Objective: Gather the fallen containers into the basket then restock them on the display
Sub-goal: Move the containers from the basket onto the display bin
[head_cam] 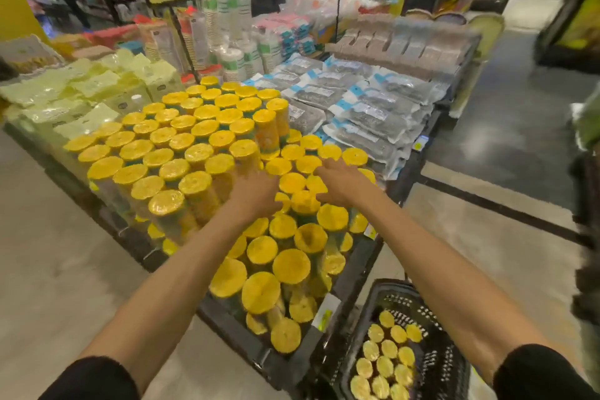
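Both arms stretch out over the display (232, 328), a low table packed with yellow-lidded containers (181, 141) standing lid-up in tight rows. On the left side of the block a second layer sits on the first, and the hands are working right at the edge of that step, which looks like the spot being filled back in.

The left hand (256, 193) is up against the side of a raised container; its fingers are hidden behind the back of the hand and blurred, so I cannot tell whether they grip anything. The right hand (341, 182) lies low over the lids, fingers fairly straight and close together, thumb out to the side, seemingly steadying or nudging the row and not holding anything.

The basket (391, 286) waits on the floor beside the table corner, just under the right arm, within easy reach. More containers (386, 365) stand upright in it, so restocking seems only part done
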The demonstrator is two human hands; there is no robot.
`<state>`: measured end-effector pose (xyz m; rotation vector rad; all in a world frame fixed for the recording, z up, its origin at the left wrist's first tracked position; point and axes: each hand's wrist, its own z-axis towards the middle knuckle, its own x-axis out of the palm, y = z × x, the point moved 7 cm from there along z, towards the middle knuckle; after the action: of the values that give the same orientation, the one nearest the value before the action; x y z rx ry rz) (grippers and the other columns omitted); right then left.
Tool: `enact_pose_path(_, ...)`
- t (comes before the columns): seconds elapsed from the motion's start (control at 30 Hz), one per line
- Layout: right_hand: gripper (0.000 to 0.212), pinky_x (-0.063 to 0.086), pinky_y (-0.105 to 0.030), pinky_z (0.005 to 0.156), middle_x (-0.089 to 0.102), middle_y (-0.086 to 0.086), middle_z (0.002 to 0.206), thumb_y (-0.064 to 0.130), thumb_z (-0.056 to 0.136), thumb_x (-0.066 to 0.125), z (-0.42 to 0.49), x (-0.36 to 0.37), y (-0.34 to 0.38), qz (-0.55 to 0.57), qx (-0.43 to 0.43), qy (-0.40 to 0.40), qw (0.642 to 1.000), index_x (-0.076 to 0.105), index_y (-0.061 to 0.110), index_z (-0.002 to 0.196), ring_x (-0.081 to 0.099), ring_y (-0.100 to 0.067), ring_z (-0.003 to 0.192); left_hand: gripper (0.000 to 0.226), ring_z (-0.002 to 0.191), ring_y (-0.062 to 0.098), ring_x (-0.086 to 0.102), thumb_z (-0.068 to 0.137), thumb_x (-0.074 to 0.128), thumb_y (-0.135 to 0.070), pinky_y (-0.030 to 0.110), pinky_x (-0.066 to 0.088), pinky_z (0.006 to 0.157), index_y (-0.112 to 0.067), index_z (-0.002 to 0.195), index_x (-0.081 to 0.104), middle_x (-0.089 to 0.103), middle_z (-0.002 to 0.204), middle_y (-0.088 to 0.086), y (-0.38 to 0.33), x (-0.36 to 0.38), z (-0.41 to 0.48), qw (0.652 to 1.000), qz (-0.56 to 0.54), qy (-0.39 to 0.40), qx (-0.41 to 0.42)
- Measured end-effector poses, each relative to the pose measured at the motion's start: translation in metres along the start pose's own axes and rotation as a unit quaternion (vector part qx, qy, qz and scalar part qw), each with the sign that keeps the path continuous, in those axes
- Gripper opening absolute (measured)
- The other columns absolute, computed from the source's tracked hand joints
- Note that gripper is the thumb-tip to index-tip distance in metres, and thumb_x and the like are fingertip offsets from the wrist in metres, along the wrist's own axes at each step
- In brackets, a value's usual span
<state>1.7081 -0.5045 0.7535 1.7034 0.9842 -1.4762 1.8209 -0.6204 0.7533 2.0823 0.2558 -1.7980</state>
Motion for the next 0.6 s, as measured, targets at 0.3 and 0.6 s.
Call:
enact_pose_path(0.3,0.063,0.041,-0.05,0.103,0.04,-0.018,0.141,0.047,0.091,0.06,-0.162,0.053,-0.082,0.05,0.158,0.047,0.985,0.043,0.014,0.142,0.039,-0.039,0.13,0.058,0.125,0.035,0.046,0.089,0.058,-0.052,0.049,0.042,0.096,-0.017,0.134,0.048,0.051,0.133,0.012,-0.15,0.004,-0.03,0.992,-0.004,-0.005,0.122)
enact_pose_path(0.6,0.054,0.041,-0.046,0.104,0.046,-0.013,0.141,0.042,0.091,0.059,-0.303,0.089,-0.173,0.078,0.256,0.045,0.962,0.049,0.017,0.138,0.042,-0.031,0.128,0.055,0.118,0.032,0.052,0.09,0.054,-0.055,0.044,0.047,0.089,-0.016,0.129,0.052,0.056,0.126,0.012,-0.287,0.011,-0.058,0.984,-0.051,0.017,0.169)
